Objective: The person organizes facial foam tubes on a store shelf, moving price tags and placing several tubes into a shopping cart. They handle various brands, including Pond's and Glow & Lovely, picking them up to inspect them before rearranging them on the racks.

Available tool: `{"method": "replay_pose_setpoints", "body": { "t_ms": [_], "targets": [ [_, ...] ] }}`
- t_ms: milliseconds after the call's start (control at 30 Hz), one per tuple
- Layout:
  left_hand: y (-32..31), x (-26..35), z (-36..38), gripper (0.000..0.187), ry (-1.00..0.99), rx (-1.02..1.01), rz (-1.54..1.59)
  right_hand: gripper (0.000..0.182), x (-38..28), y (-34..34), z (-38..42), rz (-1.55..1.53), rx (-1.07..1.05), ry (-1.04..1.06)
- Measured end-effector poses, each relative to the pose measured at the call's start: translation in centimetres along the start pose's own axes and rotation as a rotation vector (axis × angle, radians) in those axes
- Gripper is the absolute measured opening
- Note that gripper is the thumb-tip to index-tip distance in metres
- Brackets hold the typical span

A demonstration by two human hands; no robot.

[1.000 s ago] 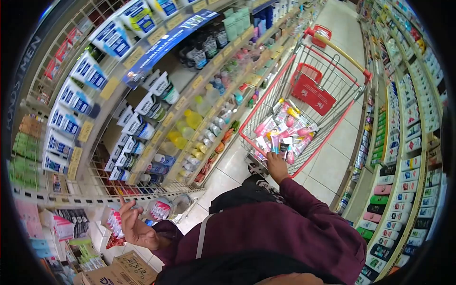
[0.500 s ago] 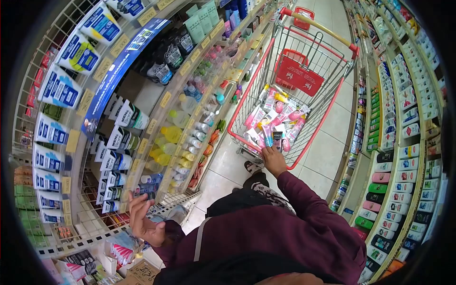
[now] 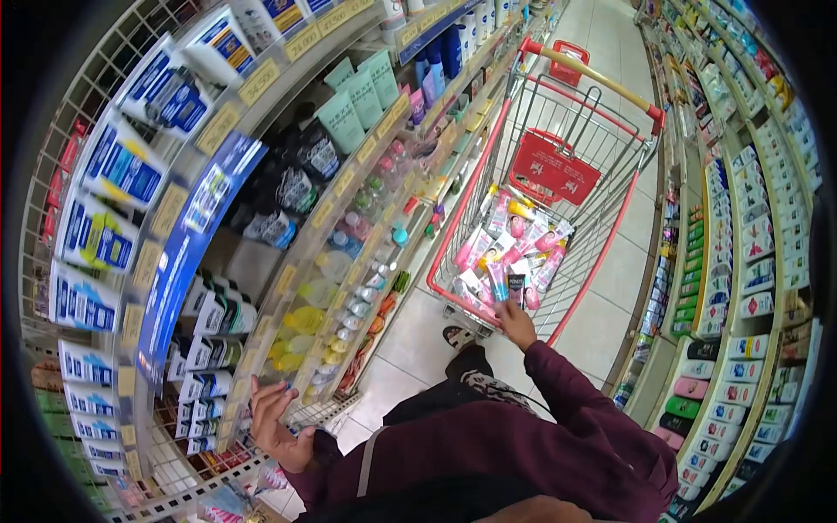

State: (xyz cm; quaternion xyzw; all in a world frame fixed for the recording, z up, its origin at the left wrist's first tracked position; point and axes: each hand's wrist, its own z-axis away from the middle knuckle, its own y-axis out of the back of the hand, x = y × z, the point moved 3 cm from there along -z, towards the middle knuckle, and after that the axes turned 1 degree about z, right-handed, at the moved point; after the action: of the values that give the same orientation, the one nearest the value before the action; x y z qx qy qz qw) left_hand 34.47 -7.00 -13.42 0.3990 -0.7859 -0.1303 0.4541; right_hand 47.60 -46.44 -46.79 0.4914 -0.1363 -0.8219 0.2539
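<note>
Two bare hands stay well apart as before: the right hand (image 3: pixel 518 326) is still at the near end of the shopping cart (image 3: pixel 620 220), the left hand (image 3: pixel 283 429) still empty, its fingers spread. The right's fingertips meet the lower ends of a slim pink-and-blue tube (image 3: pixel 499 281) and a black tube (image 3: pixel 516 286); whether they pinch either, I cannot tell. Beyond them lie glossy plastic packages (image 3: pixel 523 232) inside the wire basket. Rounded yellow bottles (image 3: pixel 305 319) stand shelved near the left hand.
</note>
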Motion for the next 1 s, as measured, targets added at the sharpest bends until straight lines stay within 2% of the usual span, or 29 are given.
{"method": "replay_pose_setpoints", "body": {
  "t_ms": [33, 67, 133, 167, 200, 267, 300, 333, 367, 400, 433, 500, 533, 567, 700, 767, 800, 833, 867, 900, 933, 967, 1000],
  "targets": [
    [-0.9, 0.0, -1.0, 0.059, 0.028, -0.011, -0.005, 0.042, 2.4, 0.1, -2.3, -0.65, -0.061, -0.21],
    [-1.9, -0.2, -2.0, 0.059, 0.028, -0.001, -0.006, 0.041, -0.9, 2.8, -1.8, -0.843, -0.062, -0.493],
    [-4.1, -0.5, -3.8, 0.059, 0.055, -0.059, -0.017, 0.039, 3.9, 3.5, -8.8, -1.007, -0.073, -0.463],
    [-5.1, -0.6, -4.6, 0.059, 0.064, -0.059, -0.005, 0.038, 4.5, 4.9, -11.6, -0.852, -0.116, -0.273],
    [-6.0, -0.5, -5.5, 0.059, 0.076, -0.059, -0.015, 0.035, 2.9, 6.2, -12.8, -0.847, 0.014, -0.29],
    [-7.9, -0.1, -7.0, 0.058, 0.058, -0.091, -0.05, 0.031, -0.8, 7.8, -13.6, -0.833, 0.238, -0.489],
    [-8.6, 0.3, -7.5, 0.06, 0.041, -0.136, -0.095, 0.026, 3.0, 7.4, -16.7, -0.584, 0.18, -0.464],
    [-9.0, 0.4, -7.6, 0.06, 0.055, -0.125, -0.108, 0.022, 8.7, 6.5, -20.2, 0.015, -0.003, -0.283],
    [-9.4, 0.4, -7.6, 0.058, 0.079, -0.137, -0.13, 0.019, 11.5, 5.6, -21.4, 0.756, -0.159, -0.004],
    [-9.8, 0.5, -7.5, 0.055, 0.102, -0.148, -0.154, 0.018, 14.7, 4.2, -21.8, 0.927, -0.189, 0.026],
    [-9.8, 0.8, -7.5, 0.053, 0.124, -0.168, -0.168, 0.044, 29.3, -1.3, -28.1, 0.293, -0.039, -0.702],
    [-9.5, 1.1, -7.4, 0.052, 0.156, -0.176, -0.24, 0.044, 22.6, -1.5, -21.5, 0.27, 0.354, -0.572],
    [-9.2, 1.4, -7.1, 0.05, 0.191, -0.209, -0.3, 0.045, 20.8, -1.9, -19.7, 0.238, 0.46, -0.54],
    [-9.0, 1.8, -7.0, 0.05, 0.221, -0.202, -0.317, 0.046, 19.2, -2.3, -18.2, 0.229, 0.506, -0.515],
    [-8.1, 2.5, -6.7, 0.05, 0.264, -0.208, -0.386, 0.052, 19.3, -3.3, -18.1, 0.336, 0.4, -0.523],
    [-7.9, 2.6, -6.5, 0.049, 0.283, -0.208, -0.388, 0.05, 18.2, -2.5, -19.0, 0.178, 0.498, -0.597],
    [-7.7, 2.6, -6.5, 0.049, 0.292, -0.21, -0.39, 0.049, 17.1, -2.1, -19.7, 0.093, 0.546, -0.63],
    [-7.4, 2.6, -6.5, 0.049, 0.291, -0.204, -0.393, 0.044, 16.2, -0.9, -20.4, -0.026, 0.494, -0.625],
    [-7.3, 2.6, -6.7, 0.049, 0.286, -0.207, -0.391, 0.035, 17.7, -1.4, -22.5, -0.589, 0.582, -0.371],
    [-7.2, 2.7, -6.8, 0.048, 0.281, -0.212, -0.386, 0.045, 15.1, -0.1, -22.5, -0.883, 0.671, -0.097],
    [-7.1, 2.7, -6.8, 0.048, 0.281, -0.208, -0.384, 0.049, 9.4, 4.0, -21.2, -0.941, 0.396, 0.064],
    [-7.0, 2.7, -6.8, 0.048, 0.263, -0.203, -0.39, 0.05, 4.9, 5.3, -20.0, -1.087, 0.645, 0.102],
    [-6.8, 2.8, -6.7, 0.047, 0.243, -0.197, -0.397, 0.053, 1.3, 7.7, -19.8, -1.15, 0.555, 0.114]
  ]
}}
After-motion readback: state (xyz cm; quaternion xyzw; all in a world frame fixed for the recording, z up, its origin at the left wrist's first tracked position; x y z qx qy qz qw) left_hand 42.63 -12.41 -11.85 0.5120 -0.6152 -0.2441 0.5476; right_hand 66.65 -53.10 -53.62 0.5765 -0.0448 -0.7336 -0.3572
